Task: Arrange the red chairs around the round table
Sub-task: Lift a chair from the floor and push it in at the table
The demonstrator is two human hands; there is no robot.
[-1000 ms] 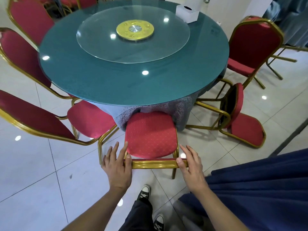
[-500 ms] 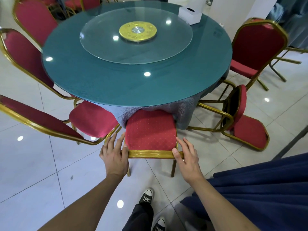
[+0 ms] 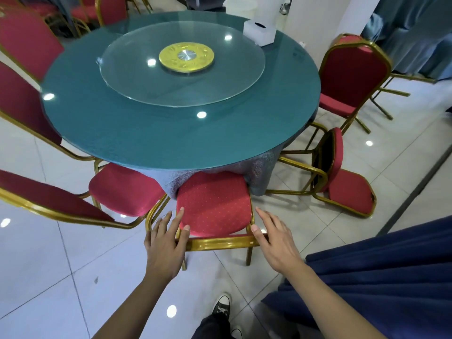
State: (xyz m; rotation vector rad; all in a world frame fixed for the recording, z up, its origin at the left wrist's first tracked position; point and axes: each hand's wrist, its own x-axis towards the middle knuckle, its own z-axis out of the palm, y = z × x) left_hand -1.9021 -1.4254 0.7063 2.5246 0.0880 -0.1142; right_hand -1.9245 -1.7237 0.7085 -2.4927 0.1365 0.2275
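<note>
A person leans over a red chair [image 3: 214,204] at the near edge of the round table [image 3: 181,133], the left hand [image 3: 163,243] and right hand [image 3: 276,241] set apart at either end of its gold top rail [image 3: 220,243], fingers straight and spread, thumbs hooked over the rail rather than wrapped tight. The chair's seat is tucked partly beneath the tablecloth [image 3: 259,170], its front pointing in toward the table's centre and its back toward the person, so its front-to-back line runs straight in like a spoke. By the look of it this chair is nearly placed. To its left another red chair [image 3: 124,189] stands close to the table at an angle, and more red backs ring the far left side. On the right the job looks unfinished: one chair lies tipped on its side [image 3: 347,189] on the tiled floor, legs toward the table, and an upright chair [image 3: 352,77] beyond it stands a little off the edge. A white box [image 3: 259,33] sits on the far rim beside the glass turntable [image 3: 182,67].
</note>
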